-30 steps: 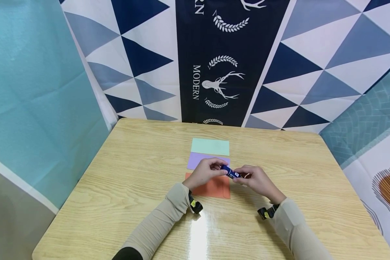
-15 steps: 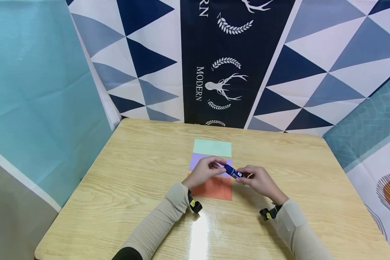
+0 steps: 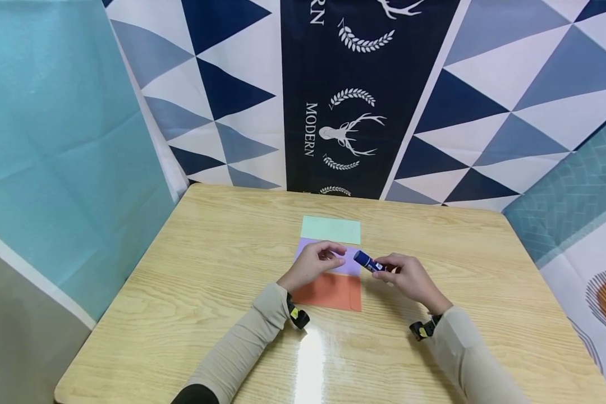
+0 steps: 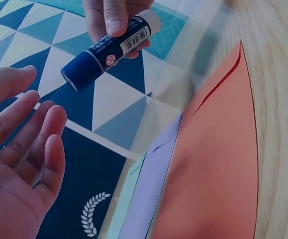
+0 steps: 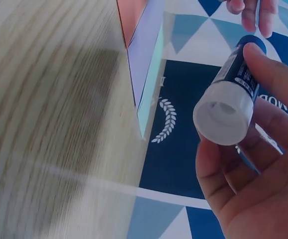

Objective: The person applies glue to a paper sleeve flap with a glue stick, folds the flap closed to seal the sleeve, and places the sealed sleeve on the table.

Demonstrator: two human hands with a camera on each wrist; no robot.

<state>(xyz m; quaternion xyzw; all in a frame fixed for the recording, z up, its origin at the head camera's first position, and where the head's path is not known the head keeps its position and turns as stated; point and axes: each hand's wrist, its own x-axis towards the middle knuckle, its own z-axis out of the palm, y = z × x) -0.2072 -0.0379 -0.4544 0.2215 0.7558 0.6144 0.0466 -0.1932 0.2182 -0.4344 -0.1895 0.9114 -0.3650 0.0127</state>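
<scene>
In my right hand (image 3: pixel 413 279) is a dark blue glue stick (image 3: pixel 367 261), held between thumb and fingers above the table. Its white base (image 5: pixel 225 113) faces the right wrist camera, and the blue cap (image 4: pixel 81 70) is on the other end, toward my left hand. My left hand (image 3: pixel 313 266) hovers over the envelopes with fingers loosely bent and nothing in them, a small gap from the cap. Below lie an orange envelope (image 3: pixel 333 293), a purple envelope (image 3: pixel 352 266) partly hidden by the left hand, and a mint green envelope (image 3: pixel 330 229).
The three envelopes lie in a column on the light wooden table (image 3: pixel 222 241). A patterned cloth (image 3: pixel 343 101) hangs behind the table's far edge, and a teal cloth (image 3: pixel 70 140) hangs at the left. Each wrist wears a black camera strap.
My left hand has come off the glue stick's cap end and drawn slightly left. My right hand has moved a little right, still holding the glue stick.
</scene>
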